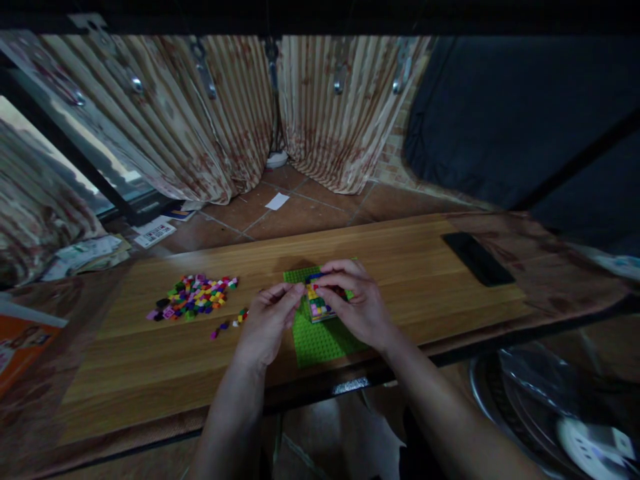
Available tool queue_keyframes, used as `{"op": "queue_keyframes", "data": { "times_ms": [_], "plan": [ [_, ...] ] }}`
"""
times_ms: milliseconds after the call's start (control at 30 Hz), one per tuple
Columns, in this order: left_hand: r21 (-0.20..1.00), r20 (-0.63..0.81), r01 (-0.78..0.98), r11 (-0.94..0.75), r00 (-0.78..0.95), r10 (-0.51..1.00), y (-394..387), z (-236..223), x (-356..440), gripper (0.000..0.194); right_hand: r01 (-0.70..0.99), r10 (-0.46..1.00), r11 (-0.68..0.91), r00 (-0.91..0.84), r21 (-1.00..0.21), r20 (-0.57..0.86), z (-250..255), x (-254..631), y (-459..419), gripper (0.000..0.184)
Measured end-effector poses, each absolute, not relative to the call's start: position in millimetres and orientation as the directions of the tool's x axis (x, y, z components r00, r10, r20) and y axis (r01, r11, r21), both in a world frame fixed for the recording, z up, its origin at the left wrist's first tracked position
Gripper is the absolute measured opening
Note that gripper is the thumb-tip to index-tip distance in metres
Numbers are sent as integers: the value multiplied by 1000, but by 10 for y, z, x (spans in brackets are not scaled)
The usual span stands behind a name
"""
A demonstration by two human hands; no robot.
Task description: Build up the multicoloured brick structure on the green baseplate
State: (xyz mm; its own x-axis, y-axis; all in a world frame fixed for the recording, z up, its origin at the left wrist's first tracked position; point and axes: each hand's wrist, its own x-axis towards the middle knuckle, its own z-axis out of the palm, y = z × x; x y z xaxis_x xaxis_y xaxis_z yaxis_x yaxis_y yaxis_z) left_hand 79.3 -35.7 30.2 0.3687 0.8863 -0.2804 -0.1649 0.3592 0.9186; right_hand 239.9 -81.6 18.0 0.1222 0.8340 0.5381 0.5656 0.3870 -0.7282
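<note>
A green studded baseplate (320,343) lies on the wooden board, carrying a small square build of colourful toy bricks (320,307). My right hand (353,293) reaches over this build, thumb and fingers drawn together at its upper part; any brick between them is too small to make out. Just left of the build is my left hand (273,317), its thumb and index finger pinched together near the plate's left side. What that pinch holds, if anything, cannot be made out. Part of the build is hidden under my right hand.
A heap of loose toy bricks (197,295) lies on the left of the wooden board (400,267), with several stray bricks (220,329) nearer my left hand. A black phone (477,259) rests at the right. Curtains (215,133) hang beyond the tiled floor.
</note>
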Motion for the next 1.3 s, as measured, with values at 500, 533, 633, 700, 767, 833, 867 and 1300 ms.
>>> {"op": "queue_keyframes", "data": {
  "times_ms": [500, 533, 633, 700, 767, 833, 867, 1300],
  "plan": [
    [979, -178, -55, 195, 222, 959, -353, 155, 899, 34, 649, 863, 288, 142, -704, 484, 151, 2431, -820, 13],
    [981, -172, -46, 187, 223, 959, -353, 141, 913, 35, 647, 865, 279, 152, -710, 479, 145, 2430, -817, 13],
    [988, -144, -20, 151, 204, 968, -346, 98, 959, 36, 624, 874, 261, 171, -736, 455, 120, 2427, -802, 15],
    [992, -122, -8, 126, 186, 975, -339, 76, 985, 36, 604, 877, 255, 184, -755, 444, 105, 2429, -794, 15],
    [995, -101, 0, 102, 166, 981, -335, 60, 1004, 36, 576, 876, 263, 195, -774, 442, 94, 2435, -787, 15],
    [996, -86, -2, 87, 155, 984, -335, 49, 1016, 36, 539, 874, 269, 211, -798, 437, 87, 2439, -781, 15],
    [997, -81, -8, 83, 152, 985, -335, 44, 1019, 36, 521, 874, 267, 223, -811, 431, 85, 2438, -777, 14],
    [981, -158, -90, 171, 131, 979, -373, 75, 1062, 35, 230, 876, 158, 415, -960, 244, 27, 2325, -678, 4]
  ]
}}
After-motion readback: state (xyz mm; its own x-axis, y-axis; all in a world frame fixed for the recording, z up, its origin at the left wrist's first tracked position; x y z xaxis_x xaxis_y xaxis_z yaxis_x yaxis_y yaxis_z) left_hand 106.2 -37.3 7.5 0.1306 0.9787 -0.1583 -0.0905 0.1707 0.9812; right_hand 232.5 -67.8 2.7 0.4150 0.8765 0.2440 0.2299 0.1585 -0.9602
